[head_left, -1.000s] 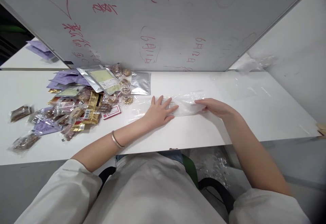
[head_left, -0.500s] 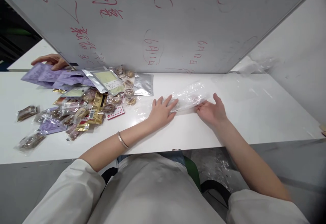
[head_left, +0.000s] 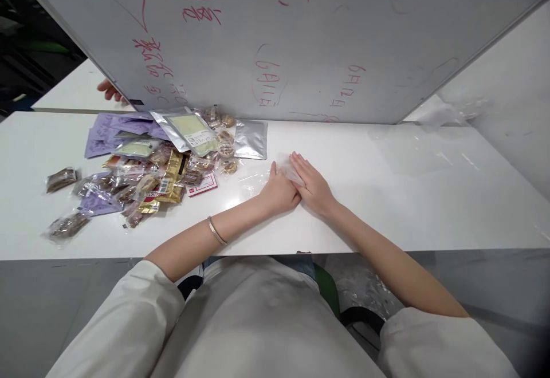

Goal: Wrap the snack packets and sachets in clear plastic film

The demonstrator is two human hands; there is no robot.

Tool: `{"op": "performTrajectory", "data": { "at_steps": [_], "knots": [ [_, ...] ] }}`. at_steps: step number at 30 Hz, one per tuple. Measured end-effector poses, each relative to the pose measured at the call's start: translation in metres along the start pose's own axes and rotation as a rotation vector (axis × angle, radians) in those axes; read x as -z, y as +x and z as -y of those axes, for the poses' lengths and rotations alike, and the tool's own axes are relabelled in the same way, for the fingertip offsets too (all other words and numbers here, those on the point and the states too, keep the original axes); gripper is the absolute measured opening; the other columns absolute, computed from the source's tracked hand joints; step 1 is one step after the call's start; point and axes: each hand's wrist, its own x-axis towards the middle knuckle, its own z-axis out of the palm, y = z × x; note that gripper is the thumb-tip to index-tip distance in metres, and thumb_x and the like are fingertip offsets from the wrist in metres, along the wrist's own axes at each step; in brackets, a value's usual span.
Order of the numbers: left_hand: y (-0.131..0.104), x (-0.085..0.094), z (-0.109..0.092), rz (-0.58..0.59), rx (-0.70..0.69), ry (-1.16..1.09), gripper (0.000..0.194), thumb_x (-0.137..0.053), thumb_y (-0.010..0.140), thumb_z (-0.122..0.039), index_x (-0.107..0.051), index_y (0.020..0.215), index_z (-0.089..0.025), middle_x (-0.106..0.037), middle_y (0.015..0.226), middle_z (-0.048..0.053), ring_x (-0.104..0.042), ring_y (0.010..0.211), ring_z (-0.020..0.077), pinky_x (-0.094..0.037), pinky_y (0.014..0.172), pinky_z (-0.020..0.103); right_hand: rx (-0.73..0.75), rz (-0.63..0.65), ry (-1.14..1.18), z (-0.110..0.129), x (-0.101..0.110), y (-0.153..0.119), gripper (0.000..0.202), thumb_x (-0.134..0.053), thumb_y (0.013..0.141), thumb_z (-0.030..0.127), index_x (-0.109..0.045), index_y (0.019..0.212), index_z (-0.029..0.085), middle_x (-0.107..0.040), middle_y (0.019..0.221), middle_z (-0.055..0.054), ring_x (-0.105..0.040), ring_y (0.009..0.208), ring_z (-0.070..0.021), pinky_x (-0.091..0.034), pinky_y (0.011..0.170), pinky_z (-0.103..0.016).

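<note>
A clear plastic bag (head_left: pixel 290 170) is bunched up between my two hands on the white table. My left hand (head_left: pixel 278 193) is closed around part of it, thumb pointing up, and a loose end of the film (head_left: pixel 253 183) lies to its left. My right hand (head_left: pixel 314 186) presses flat on the bunched plastic, its fingers stretched out together and its edge touching my left knuckles. How much plastic is under the palms is hidden.
Left of my hands lies a pile of wrapped snacks (head_left: pixel 148 186), with purple packets (head_left: pixel 103 137), a pale green pouch (head_left: pixel 193 132), a silver pouch (head_left: pixel 251 139) and a red-white card (head_left: pixel 203 185). A whiteboard (head_left: pixel 318 40) stands behind. Another person's hand (head_left: pixel 112 91) shows past its left edge.
My right hand has moved left against my left hand, bunching up the plastic that was stretched out. My left hand has closed. The other person's hand has left the purple packets.
</note>
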Motion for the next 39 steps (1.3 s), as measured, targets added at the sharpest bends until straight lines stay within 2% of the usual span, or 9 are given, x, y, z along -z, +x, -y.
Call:
{"op": "performTrajectory", "data": {
  "at_steps": [4,8,12,15,18,22,25,30,39],
  "knots": [
    [-0.009,0.009,0.013,0.013,-0.136,-0.088,0.04,-0.054,0.091,-0.028,-0.062,0.128,-0.015,-0.053,0.141,0.017,-0.037,0.139,0.0353,-0.018,0.118,0.062,0.064,0.066,-0.061,-0.009,0.006,-0.002,0.054,-0.026,0.103,0.042,-0.03,0.155,0.028,-0.027,0.162,-0.002,-0.02,0.151,-0.0201,-0.02,0.123,-0.05],
    [-0.059,0.031,0.012,-0.119,-0.105,-0.32,0.029,-0.05,0.093,-0.022,-0.067,0.117,-0.017,-0.058,0.134,0.016,-0.044,0.136,0.0311,-0.029,0.116,0.056,0.146,0.03,-0.157,-0.012,-0.001,-0.006,0.057,-0.028,0.1,0.025,-0.025,0.157,0.023,-0.026,0.162,-0.005,-0.017,0.151,-0.0209,-0.022,0.123,-0.051],
    [-0.116,0.044,-0.013,-0.061,0.37,-1.021,0.029,-0.052,0.095,-0.034,-0.066,0.115,-0.019,-0.067,0.115,0.015,-0.068,0.102,0.0267,-0.056,0.09,0.046,0.21,0.073,-0.224,-0.007,-0.005,-0.006,0.064,-0.028,0.096,0.016,-0.018,0.159,0.016,-0.021,0.164,-0.011,-0.015,0.152,-0.0239,-0.021,0.122,-0.052],
    [-0.129,0.041,-0.03,0.07,0.742,-1.651,0.034,-0.06,0.092,-0.034,-0.063,0.121,-0.017,-0.067,0.122,0.016,-0.07,0.104,0.0262,-0.056,0.096,0.044,0.22,0.158,-0.287,0.002,-0.003,-0.004,0.064,-0.041,0.097,0.039,-0.028,0.156,0.016,-0.02,0.164,-0.013,-0.013,0.152,-0.0316,-0.019,0.121,-0.056],
    [-0.12,0.033,-0.037,-0.169,0.869,-1.934,0.028,-0.063,0.089,-0.028,-0.066,0.114,-0.016,-0.064,0.131,0.015,-0.06,0.125,0.0256,-0.044,0.113,0.04,0.166,0.18,-0.317,0.009,-0.003,-0.005,0.078,-0.047,0.091,0.063,-0.033,0.154,0.019,-0.02,0.164,-0.013,-0.012,0.151,-0.0373,-0.017,0.12,-0.06],
    [-0.105,0.025,-0.034,-0.509,0.904,-1.887,0.019,-0.062,0.087,-0.025,-0.065,0.104,-0.016,-0.064,0.131,0.013,-0.054,0.132,0.0236,-0.041,0.116,0.037,0.082,0.172,-0.272,0.017,-0.005,-0.006,0.066,-0.027,0.098,0.061,-0.039,0.152,0.023,-0.03,0.16,-0.011,-0.017,0.15,-0.0352,-0.017,0.12,-0.06],
    [-0.097,0.024,-0.024,-0.697,0.914,-1.718,0.037,-0.058,0.089,-0.028,-0.055,0.126,-0.021,-0.059,0.14,0.008,-0.049,0.136,0.0201,-0.041,0.116,0.035,-0.019,0.145,-0.231,0.023,-0.008,-0.006,0.058,-0.013,0.104,0.047,-0.045,0.147,0.026,-0.038,0.157,-0.007,-0.022,0.15,-0.0308,-0.018,0.12,-0.058],
    [-0.084,0.026,-0.015,-0.711,0.93,-1.689,0.064,-0.056,0.092,-0.025,-0.028,0.149,-0.025,-0.055,0.144,0.006,-0.051,0.134,0.0176,-0.042,0.115,0.035,-0.032,0.075,-0.259,0.027,-0.018,-0.006,0.049,-0.026,0.103,0.046,-0.048,0.144,0.031,-0.04,0.156,-0.004,-0.022,0.15,-0.0313,-0.018,0.12,-0.06],
    [-0.065,0.024,-0.022,-0.785,0.829,-1.77,0.038,-0.064,0.086,-0.028,-0.061,0.121,-0.013,-0.064,0.133,0.01,-0.054,0.131,0.0239,-0.042,0.113,0.039,-0.06,0.046,-0.236,0.031,-0.024,-0.012,0.054,-0.021,0.104,0.045,-0.029,0.155,0.032,-0.045,0.152,-0.004,-0.029,0.147,-0.0292,-0.021,0.12,-0.058]
  ]
}}
